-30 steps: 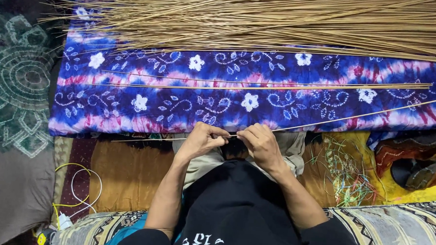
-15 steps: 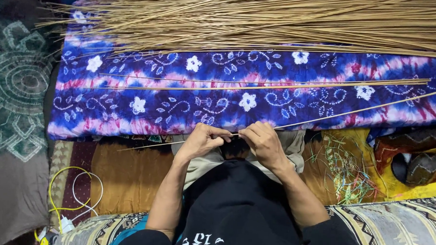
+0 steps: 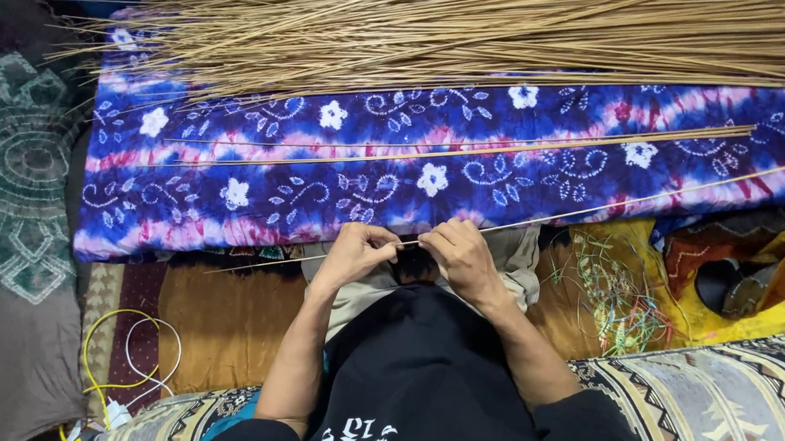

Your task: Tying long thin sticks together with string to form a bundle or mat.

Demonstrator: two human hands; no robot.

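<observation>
My left hand [image 3: 356,253] and my right hand [image 3: 458,254] sit close together over my lap, both pinching one long thin tan stick [image 3: 640,199]. The stick runs from lower left, through my fingers, up toward the right edge. A blue, purple and pink flowered cloth [image 3: 261,188] lies just beyond my hands. A few loose sticks [image 3: 466,151] rest across that cloth. A large heap of the same tan sticks [image 3: 471,34] lies along its far side.
A tangle of thin green strands [image 3: 614,292] lies on yellow cloth [image 3: 759,320] at my right. Yellow and white cables [image 3: 126,359] curl at lower left. A dark patterned cushion [image 3: 20,169] lies left; a striped patterned cushion [image 3: 711,411] lies lower right.
The whole view has drifted slightly left and up. My hands stay together on the stick, with only small finger movement.
</observation>
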